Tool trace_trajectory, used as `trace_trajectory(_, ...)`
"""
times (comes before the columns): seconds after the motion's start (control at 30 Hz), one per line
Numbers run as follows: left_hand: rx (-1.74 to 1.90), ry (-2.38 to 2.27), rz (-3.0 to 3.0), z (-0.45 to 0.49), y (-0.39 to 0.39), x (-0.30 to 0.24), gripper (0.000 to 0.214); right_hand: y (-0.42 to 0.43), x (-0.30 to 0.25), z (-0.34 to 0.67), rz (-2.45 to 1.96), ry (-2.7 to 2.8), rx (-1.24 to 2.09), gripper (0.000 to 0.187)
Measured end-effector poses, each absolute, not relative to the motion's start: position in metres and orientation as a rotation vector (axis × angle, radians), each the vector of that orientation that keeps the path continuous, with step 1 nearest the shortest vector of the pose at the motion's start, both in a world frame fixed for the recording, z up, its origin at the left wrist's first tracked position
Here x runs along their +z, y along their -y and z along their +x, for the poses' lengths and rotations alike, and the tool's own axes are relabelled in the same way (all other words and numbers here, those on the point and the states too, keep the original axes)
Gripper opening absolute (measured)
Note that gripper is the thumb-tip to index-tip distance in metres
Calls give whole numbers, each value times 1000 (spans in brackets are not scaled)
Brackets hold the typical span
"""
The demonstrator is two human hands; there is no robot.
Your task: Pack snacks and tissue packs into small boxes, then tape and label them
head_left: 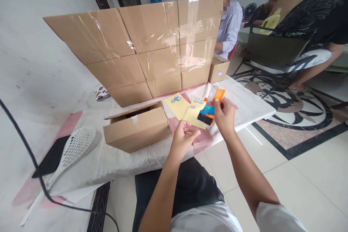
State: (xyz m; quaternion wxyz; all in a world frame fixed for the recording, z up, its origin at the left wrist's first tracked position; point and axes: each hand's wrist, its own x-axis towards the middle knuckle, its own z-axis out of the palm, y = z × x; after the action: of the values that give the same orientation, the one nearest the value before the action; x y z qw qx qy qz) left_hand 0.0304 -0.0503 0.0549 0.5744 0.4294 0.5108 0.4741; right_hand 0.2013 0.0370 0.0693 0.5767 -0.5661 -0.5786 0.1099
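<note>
My right hand grips a flat orange, blue and black piece with a greyish strip at its top, thumb on its upper side. I cannot make out exactly what kind of thing it is. It hangs over a yellow sheet with small printed drawings. To the left of that piece is my left hand, its fingers loosely bent and apart, holding nothing that I can see. Another yellow sheet with a blue drawing lies just beyond, partly under the first.
A cardboard box with a gap along its top stands left of my hands. Behind rises a taped cardboard partition, with a small box at its right end. A white perforated scoop lies at left near a black cable. People sit beyond.
</note>
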Motion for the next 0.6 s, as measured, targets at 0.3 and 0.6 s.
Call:
trace_trajectory(0.3, 1150, -1454, 1277, 45, 61, 29, 29, -59, 83, 224, -993, 1230, 792, 55)
trace_trajectory(0.6, 1417, -1356, 1004, 6, 81, 69, 49, -141, 64, 81, -1518, 1592, 715, 33)
